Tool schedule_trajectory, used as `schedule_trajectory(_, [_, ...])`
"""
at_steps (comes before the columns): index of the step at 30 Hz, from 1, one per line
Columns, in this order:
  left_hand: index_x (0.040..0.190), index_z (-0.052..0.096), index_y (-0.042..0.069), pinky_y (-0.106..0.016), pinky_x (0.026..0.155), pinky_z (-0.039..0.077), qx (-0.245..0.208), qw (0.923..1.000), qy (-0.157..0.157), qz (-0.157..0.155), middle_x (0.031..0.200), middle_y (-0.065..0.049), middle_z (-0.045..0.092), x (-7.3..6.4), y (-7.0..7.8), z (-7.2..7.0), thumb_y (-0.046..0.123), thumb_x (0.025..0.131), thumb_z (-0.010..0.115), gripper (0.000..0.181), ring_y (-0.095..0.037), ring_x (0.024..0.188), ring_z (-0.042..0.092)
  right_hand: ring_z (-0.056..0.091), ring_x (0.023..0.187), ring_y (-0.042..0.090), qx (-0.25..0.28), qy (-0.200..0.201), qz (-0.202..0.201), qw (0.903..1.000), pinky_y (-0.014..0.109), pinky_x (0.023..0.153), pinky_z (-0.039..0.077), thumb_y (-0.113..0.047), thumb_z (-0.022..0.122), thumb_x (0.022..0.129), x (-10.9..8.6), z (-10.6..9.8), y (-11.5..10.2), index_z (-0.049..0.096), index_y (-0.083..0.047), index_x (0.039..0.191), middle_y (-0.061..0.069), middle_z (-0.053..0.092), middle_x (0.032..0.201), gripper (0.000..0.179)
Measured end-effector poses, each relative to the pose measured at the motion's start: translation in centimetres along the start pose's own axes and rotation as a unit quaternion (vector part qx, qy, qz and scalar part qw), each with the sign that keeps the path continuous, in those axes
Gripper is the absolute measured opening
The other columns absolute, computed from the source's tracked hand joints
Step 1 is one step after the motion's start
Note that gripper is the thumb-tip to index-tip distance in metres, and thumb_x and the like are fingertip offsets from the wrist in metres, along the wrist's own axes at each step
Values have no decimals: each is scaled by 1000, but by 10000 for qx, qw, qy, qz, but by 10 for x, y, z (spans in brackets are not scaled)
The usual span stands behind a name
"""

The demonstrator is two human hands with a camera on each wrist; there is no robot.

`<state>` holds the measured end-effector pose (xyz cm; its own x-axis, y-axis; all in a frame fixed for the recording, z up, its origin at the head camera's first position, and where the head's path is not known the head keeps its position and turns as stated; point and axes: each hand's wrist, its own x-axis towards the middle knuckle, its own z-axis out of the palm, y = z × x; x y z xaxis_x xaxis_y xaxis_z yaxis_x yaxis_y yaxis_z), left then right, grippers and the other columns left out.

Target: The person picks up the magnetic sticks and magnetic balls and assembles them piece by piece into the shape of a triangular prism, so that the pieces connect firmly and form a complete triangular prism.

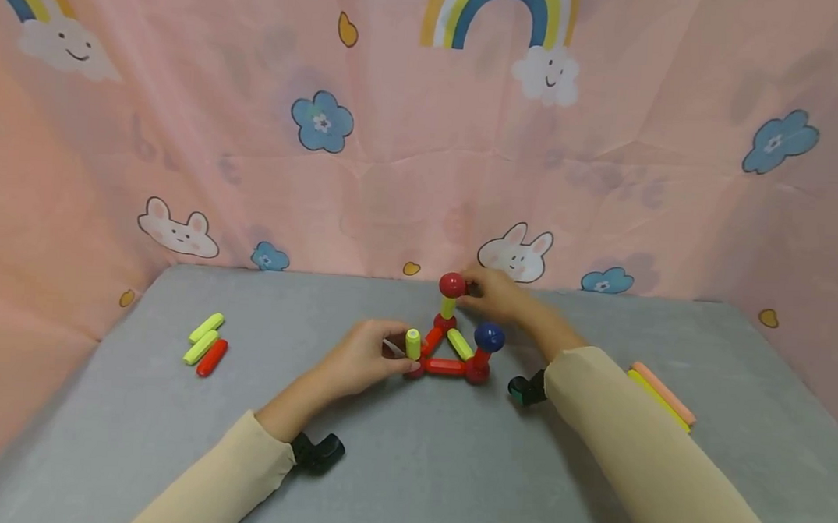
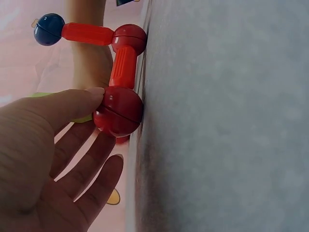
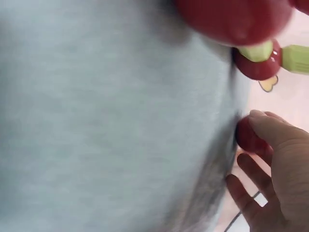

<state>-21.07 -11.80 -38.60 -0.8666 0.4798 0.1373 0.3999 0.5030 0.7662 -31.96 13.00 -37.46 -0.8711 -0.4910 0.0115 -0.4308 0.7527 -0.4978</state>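
Note:
A triangular frame of toy rods and red balls lies on the table, with red rods and a yellow-green rod as its sides. My left hand holds the left corner's red ball, thumb on one side, fingers behind. From that ball rises a yellow-green rod. A blue ball tops the red upright at the right corner; another red ball tops the back upright. Behind, my right hand pinches a separate red ball low by the table, mostly hidden in the head view.
Two yellow-green rods and a red rod lie on the grey table at the left. Near the right sleeve are a longer orange rod and a yellow rod. A pink printed curtain hangs behind the table.

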Motion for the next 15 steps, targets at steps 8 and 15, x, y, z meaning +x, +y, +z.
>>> schedule_trajectory(8, [109,72,10,-25,83,59,-262,9994,215,-110,98,-2,73,-2,-2,0,21,90,77,23,-13,93,66,64,111,31,630,671,335,9952,46,98,56,-18,72,94,-28,-3,1,67,-9,129,13,71,116,36])
schedule_trajectory(15, [111,73,7,-26,85,59,-595,9970,492,-75,100,-3,74,-1,-2,3,17,87,80,27,-14,95,68,66,116,34,1357,1604,750,9748,49,96,58,-30,72,95,-65,-38,-21,63,-9,133,15,68,125,45])
